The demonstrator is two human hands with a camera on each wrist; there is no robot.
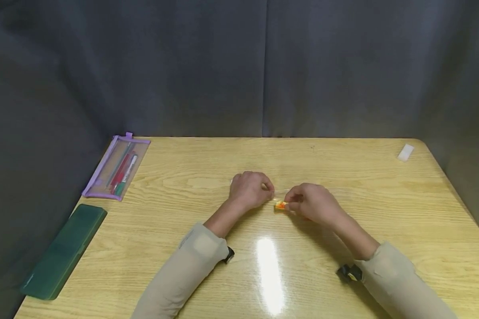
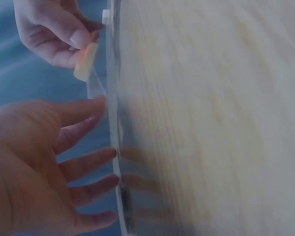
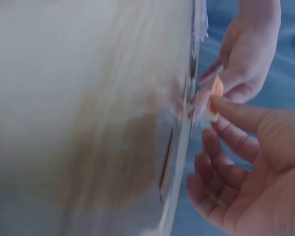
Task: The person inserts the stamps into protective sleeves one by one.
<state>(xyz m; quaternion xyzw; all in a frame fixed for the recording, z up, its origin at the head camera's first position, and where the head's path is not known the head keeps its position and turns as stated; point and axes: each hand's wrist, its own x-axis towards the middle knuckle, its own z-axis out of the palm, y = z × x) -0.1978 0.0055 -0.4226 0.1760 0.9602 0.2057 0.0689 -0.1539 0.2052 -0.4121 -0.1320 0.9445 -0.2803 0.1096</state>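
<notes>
Near the centre of the frame, I pinch a small yellow-and-orange piece (image 1: 280, 205) with my right hand (image 1: 314, 204) and a clear strip (image 1: 280, 192) with my left hand (image 1: 247, 189), over a wooden table (image 1: 143, 239) holding a purple-edged pouch (image 1: 100, 165) at left, a green case (image 1: 65, 252) lower left and a white block (image 1: 406, 152) upper right.

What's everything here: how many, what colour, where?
Pouch: one, purple edging, far left
Pens: several, mixed colours, inside pouch
Case: one, dark green, nearer left
Block: one, white, far right corner
Piece: one, yellow and orange, pinched by right hand
Strip: one, clear, by piece
Table: one, light wood, underneath
Curtain: count unclear, dark grey, behind
Left hand: one, bare, at strip
Right hand: one, bare, centre
Sleeves: two, beige, forearms
Wrist gear: two, black, at cuffs
</notes>
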